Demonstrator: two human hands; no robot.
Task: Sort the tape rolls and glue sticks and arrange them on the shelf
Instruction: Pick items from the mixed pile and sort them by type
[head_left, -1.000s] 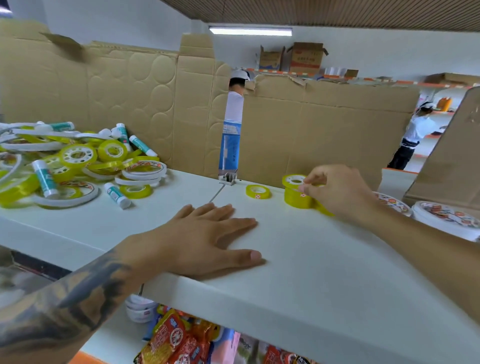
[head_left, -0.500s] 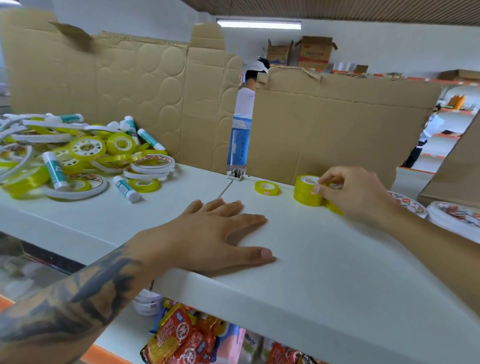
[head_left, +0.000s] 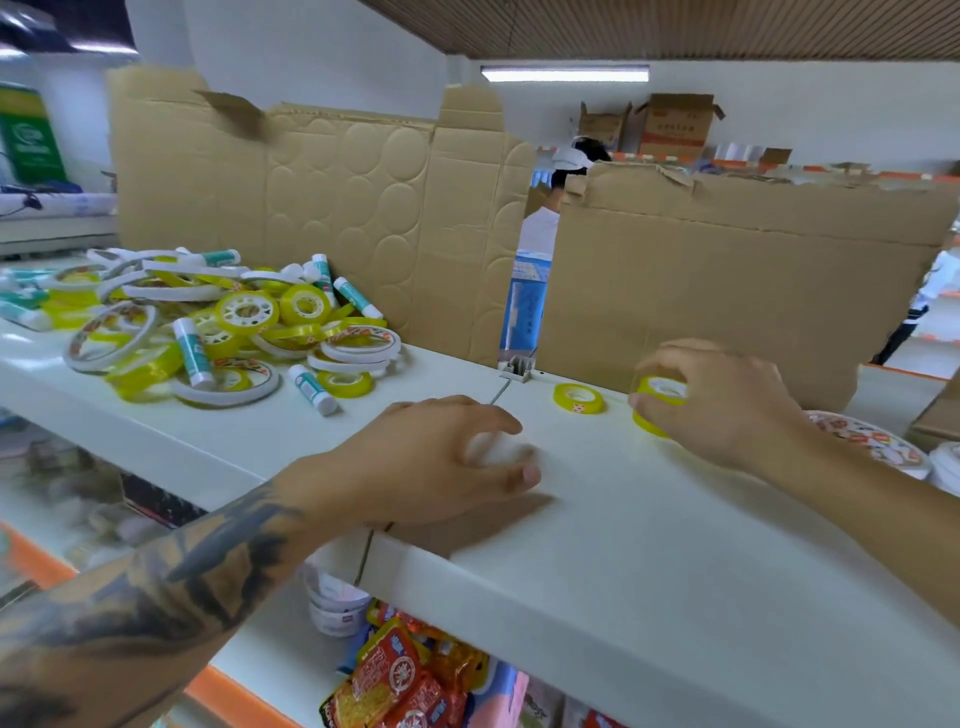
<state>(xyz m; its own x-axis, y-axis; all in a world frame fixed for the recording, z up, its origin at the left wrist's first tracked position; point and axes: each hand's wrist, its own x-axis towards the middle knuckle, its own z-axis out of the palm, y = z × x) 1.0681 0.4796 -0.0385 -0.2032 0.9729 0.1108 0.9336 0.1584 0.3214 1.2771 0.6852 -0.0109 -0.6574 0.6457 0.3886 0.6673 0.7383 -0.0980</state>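
Cardboard sheets (head_left: 363, 218) stood along the back of the white shelf (head_left: 649, 545) you were working at, with a narrow gap between two of them. On the shelf's left part lay a mixed pile (head_left: 218, 327) of yellow tape rolls, white-rimmed rolls and glue sticks; one glue stick (head_left: 313, 389) lay at the pile's near edge, just beside a flat yellow roll. Your left hand (head_left: 431, 457) was over the shelf near its front edge, fingers curled and thumb forward; the view was blurred there, and nothing could be confirmed in its grasp. Your right hand (head_left: 722, 405) was well to the right, near the cardboard, its fingers and thumb pinching the top roll of a short yellow stack (head_left: 658, 402) that stood on the shelf. A single thin yellow roll (head_left: 579, 399) lay flat between your two hands, apart from both and just left of the stack. Wide white rolls with printed faces (head_left: 872, 441) lay behind your right wrist. Below the shelf, red and orange snack packets (head_left: 405, 680) sat on a lower level. Another person (head_left: 571, 171) showed through the gap.
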